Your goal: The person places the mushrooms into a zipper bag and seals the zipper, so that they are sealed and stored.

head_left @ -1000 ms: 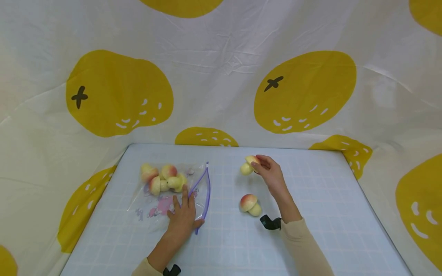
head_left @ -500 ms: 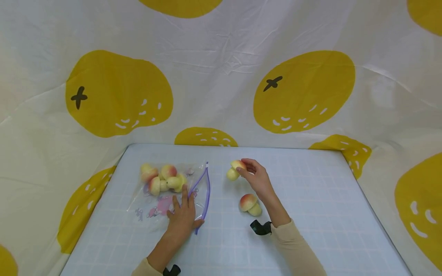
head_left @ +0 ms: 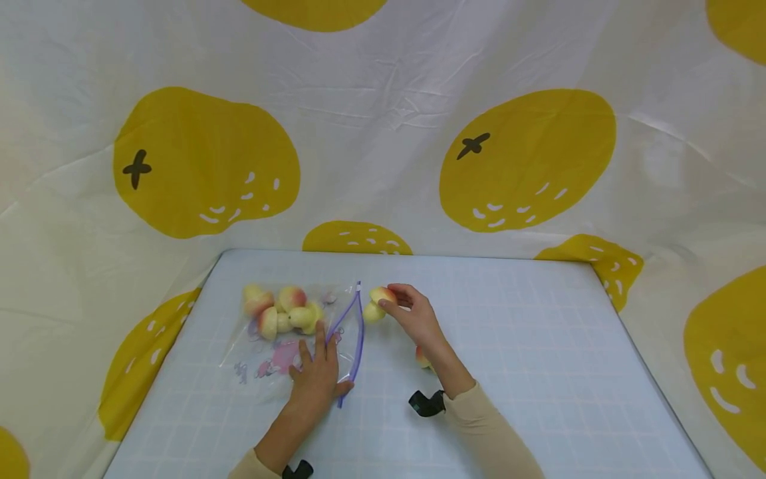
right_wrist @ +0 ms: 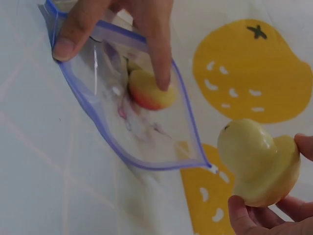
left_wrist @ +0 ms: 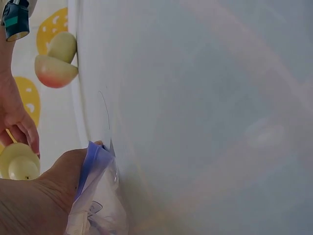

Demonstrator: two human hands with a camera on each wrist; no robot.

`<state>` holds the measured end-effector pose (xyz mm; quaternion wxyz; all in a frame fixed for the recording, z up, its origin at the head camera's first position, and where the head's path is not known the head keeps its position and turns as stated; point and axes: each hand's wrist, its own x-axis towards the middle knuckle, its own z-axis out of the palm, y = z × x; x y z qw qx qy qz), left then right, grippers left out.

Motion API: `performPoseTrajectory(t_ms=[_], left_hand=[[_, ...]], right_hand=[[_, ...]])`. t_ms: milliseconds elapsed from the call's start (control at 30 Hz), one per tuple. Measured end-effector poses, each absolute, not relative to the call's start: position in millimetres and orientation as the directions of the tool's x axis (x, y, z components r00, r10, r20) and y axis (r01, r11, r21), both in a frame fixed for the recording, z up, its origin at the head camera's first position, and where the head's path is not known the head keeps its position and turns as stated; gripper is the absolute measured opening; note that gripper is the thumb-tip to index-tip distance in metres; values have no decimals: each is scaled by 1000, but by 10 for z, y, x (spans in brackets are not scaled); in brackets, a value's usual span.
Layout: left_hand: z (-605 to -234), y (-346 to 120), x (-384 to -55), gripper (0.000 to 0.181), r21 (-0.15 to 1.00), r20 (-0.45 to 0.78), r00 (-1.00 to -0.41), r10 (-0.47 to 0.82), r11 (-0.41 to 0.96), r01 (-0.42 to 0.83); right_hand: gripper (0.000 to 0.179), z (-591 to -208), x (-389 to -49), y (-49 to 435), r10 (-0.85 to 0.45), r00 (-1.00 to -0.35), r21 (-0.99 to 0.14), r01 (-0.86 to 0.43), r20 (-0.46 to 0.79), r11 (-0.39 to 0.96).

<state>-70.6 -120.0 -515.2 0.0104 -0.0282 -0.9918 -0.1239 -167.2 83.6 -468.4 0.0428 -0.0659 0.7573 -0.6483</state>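
Two hands are at work. My right hand [head_left: 419,318] pinches one mushroom-shaped piece [head_left: 374,313] between thumb and fingers, just beside the mouth of the clear bag; whether the two touch, I cannot tell. My left hand [head_left: 314,376] rests on the clear bag [head_left: 248,351], fingers straight and spread. The right wrist view shows the purple zip strip [head_left: 361,342] parted. Several pale, red-tinged pieces [head_left: 292,298] lie inside. A loose piece [head_left: 421,359] sits on the desk [head_left: 568,346], partly hidden by my right forearm. Behind hangs a fruit-print curtain [head_left: 371,159].
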Motion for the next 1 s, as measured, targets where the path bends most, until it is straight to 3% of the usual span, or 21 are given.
performPoseTrajectory(t_ms=[600, 1000], left_hand=[[-5186, -1209, -706, 102, 233, 46, -996, 73, 969, 82], [-5169, -1212, -704, 102, 200, 56, -995, 84, 975, 94]], right_hand=[[50, -5164, -1632, 381, -190, -976, -985, 75, -105, 154], [47, -5248, -1700, 222, -124, -990, -973, 38, -68, 229]])
